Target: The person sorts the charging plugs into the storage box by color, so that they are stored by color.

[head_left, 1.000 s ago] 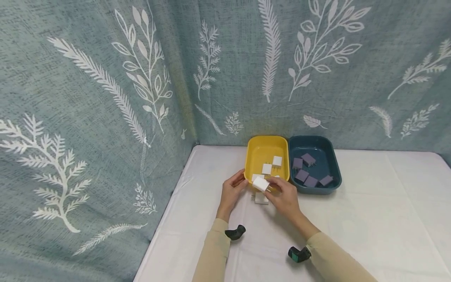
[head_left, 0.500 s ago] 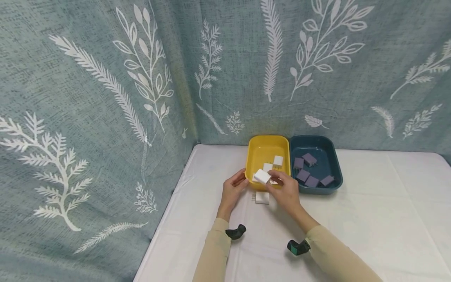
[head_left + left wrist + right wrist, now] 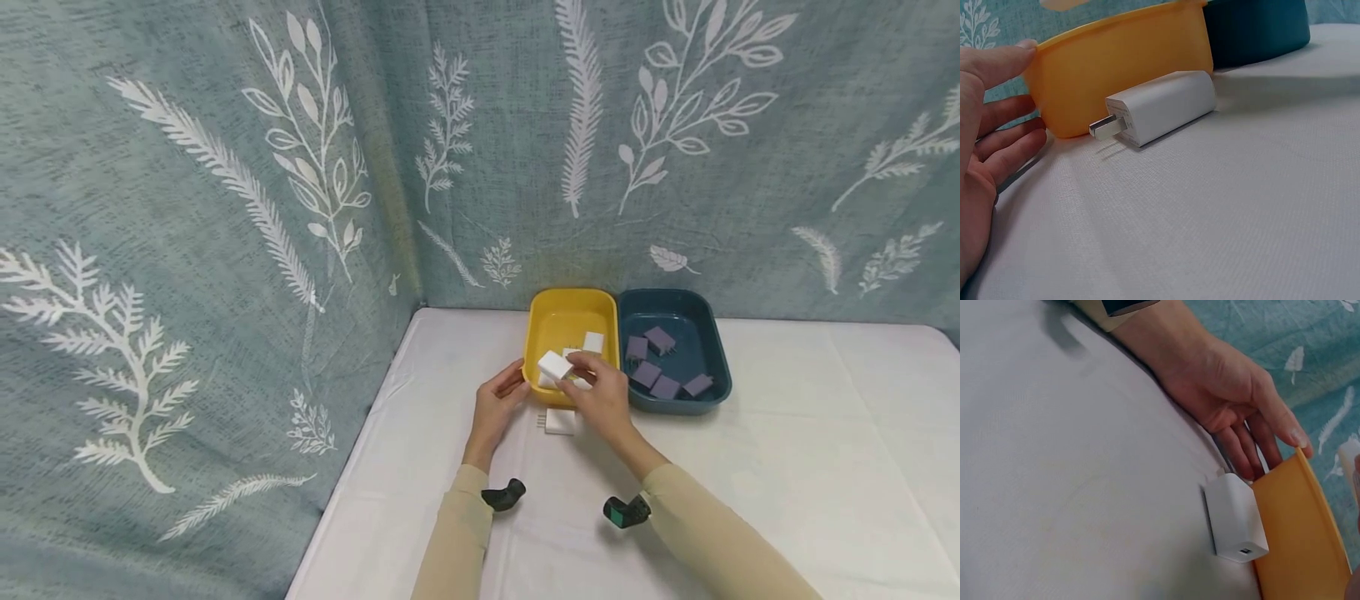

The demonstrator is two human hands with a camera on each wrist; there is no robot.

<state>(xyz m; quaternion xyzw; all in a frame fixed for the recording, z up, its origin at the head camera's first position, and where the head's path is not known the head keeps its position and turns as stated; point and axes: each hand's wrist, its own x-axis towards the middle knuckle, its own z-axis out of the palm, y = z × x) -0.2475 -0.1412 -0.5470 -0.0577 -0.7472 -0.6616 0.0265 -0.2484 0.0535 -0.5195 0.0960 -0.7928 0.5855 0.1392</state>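
My right hand (image 3: 606, 395) pinches a white plug-in charger (image 3: 556, 365) above the near part of a yellow tray (image 3: 573, 300). Only a small part of that charger (image 3: 1351, 459) shows at the edge of the right wrist view. My left hand (image 3: 497, 410) rests against the tray's near left corner; in the left wrist view the thumb (image 3: 1007, 64) is at the rim and the other fingers lie by the outer wall. Several white chargers (image 3: 593, 342) lie inside the tray, some partly hidden. Another white charger (image 3: 1163, 106) lies on the cloth before the tray, its metal prongs pointing left.
A dark blue tray (image 3: 720, 367) touches the yellow one on its right, with several purple chargers (image 3: 660, 339) in it. A white cloth (image 3: 810, 433) covers the table. Patterned teal curtains (image 3: 510, 167) hang behind and on the left.
The right hand has lifted the white charger away from me, from the tray's near edge to over its inside, and turned it. The left hand stays at the tray corner.
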